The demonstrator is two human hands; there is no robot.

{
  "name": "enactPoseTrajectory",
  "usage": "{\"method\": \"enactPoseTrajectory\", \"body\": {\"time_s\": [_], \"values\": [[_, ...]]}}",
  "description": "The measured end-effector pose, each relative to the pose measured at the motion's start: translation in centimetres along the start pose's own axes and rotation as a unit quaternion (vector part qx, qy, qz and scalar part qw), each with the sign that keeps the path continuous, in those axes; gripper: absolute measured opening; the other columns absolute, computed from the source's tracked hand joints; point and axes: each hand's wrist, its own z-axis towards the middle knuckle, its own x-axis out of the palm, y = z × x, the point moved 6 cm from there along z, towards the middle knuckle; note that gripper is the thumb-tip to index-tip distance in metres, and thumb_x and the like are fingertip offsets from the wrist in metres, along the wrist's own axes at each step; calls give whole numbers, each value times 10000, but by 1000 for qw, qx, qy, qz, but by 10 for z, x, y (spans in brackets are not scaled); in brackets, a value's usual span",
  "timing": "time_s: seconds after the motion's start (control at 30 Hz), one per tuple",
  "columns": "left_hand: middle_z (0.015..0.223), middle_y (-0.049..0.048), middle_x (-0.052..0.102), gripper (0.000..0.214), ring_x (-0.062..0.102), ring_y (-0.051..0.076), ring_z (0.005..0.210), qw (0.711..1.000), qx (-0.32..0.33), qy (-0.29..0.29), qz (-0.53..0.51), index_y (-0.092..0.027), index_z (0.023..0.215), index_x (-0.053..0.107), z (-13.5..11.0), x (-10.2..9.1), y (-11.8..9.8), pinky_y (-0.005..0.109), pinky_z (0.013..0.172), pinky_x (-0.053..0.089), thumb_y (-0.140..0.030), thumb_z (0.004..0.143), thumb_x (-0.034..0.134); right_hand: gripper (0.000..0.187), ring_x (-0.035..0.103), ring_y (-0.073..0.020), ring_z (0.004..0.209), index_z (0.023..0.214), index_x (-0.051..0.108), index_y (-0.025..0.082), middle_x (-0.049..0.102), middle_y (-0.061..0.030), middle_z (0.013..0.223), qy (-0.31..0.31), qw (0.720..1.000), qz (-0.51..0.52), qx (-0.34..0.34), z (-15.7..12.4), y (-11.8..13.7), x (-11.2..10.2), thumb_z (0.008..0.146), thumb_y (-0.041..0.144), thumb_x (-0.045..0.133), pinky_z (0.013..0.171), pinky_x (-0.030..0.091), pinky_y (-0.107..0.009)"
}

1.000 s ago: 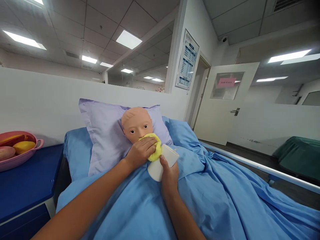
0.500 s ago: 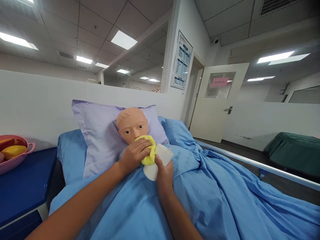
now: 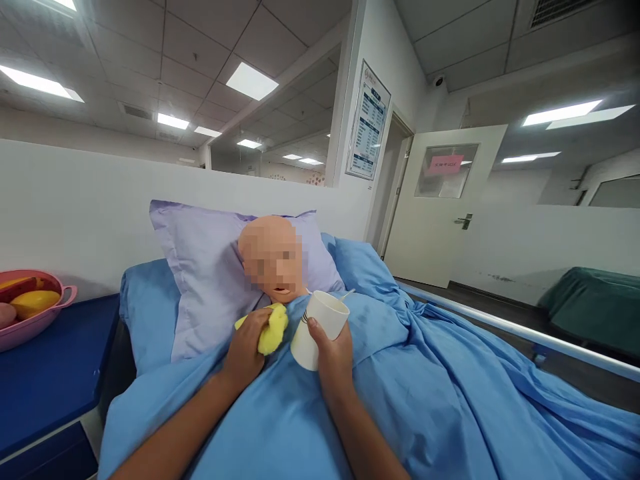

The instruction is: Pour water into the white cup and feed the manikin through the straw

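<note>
Cup (image 3: 320,328), white paper type, sits in the right hand (image 3: 334,351) above the blue blanket (image 3: 400,400), just below the chin of the manikin (image 3: 273,260). The fingers wrap the lower wall from behind and the thumb (image 3: 316,331) presses the near side, so the hand is closed round the cup. The cup tilts slightly away from the wearer, mouth toward the manikin; this attitude appears chosen to keep the rim close to the mouth while the contents stay level enough not to spill. A thin stem, probably a spoon or straw, projects past the far rim; its type cannot be confirmed.

Left of the thumb, almost touching the cup, the left hand (image 3: 246,347) clamps a yellow cloth (image 3: 273,328). The fingers are curled together over the cloth, bunching it into a wad, with the upper part protruding above the knuckles. The cloth rests at the blanket edge under the chin, apart from the mouth, which is exposed. Holding it there seems intended to keep a wiping pad ready beside the cup.

Beyond both hands, the manikin head lies on a lilac pillow (image 3: 200,273). Far left of the left fingers, a blue bedside cabinet (image 3: 50,367) carries a pink bowl (image 3: 45,317) of fruit. Far right of the right fingers, a bed rail (image 3: 500,327) runs along the mattress, with a white door (image 3: 440,207) behind it.
</note>
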Motion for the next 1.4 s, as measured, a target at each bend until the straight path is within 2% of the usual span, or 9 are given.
{"method": "enactPoseTrajectory", "body": {"time_s": [0.13,0.2,0.27,0.4,0.63,0.93,1.13,1.33,1.4], "values": [[1053,88,731,344,712,231,919,975,-185,-97,-76,-211,1216,588,-24,-10,39,379,779,612,-180,874,593,665,675,-267,807,1154,631,184,729,-91,960,34,999,10,9,-5,-2,4,649,576,817,682,557,-378],[1056,87,738,316,716,246,937,956,-250,-114,-99,-203,1187,612,-31,-8,52,398,799,609,-222,872,628,629,668,-260,754,1124,653,186,732,-89,914,64,996,43,34,-8,-6,9,660,585,799,637,550,-368],[1085,83,737,309,713,253,975,945,-283,-108,-123,-202,1180,621,-34,-4,58,417,843,600,-247,875,633,592,669,-265,724,1064,682,182,738,-97,876,102,990,77,58,-12,-9,14,662,605,780,610,546,-368],[1109,77,730,313,707,243,988,939,-291,-98,-154,-210,1195,616,-36,0,58,414,875,594,-288,892,635,610,688,-305,758,1018,720,175,753,-122,872,148,985,65,59,-17,-11,20,605,616,808,612,551,-382],[1130,83,717,322,690,241,1006,932,-303,-95,-171,-200,1200,601,-40,-1,58,407,895,585,-318,902,637,623,676,-297,731,998,736,165,751,-138,870,220,972,44,68,-21,-14,23,600,640,804,597,532,-376],[1176,87,689,358,635,250,1102,890,-392,-61,-226,-171,1189,612,-37,-3,55,393,1008,500,-311,860,626,640,650,-268,877,1084,661,181,712,-109,973,328,940,-19,92,-31,-10,31,654,636,795,715,525,-346],[1193,105,667,396,617,264,1114,879,-416,-72,-222,-157,1166,610,-36,-4,54,410,1028,474,-332,812,635,688,620,-222,815,1128,619,186,669,-74,932,330,939,-7,94,-30,-9,34,643,634,812,694,495,-323],[1152,98,675,394,626,274,1087,887,-406,-70,-208,-165,1142,621,-36,-4,56,420,1008,481,-350,795,646,600,615,-199,768,1009,614,183,651,-54,868,328,939,21,100,-26,-8,35,649,618,815,647,488,-298],[1163,96,678,407,626,278,1095,885,-410,-67,-210,-170,1148,623,-37,-3,58,424,1013,476,-360,789,657,600,628,-203,765,1028,618,182,669,-60,879,323,940,25,107,-24,-7,36,655,607,815,648,500,-302]]}}
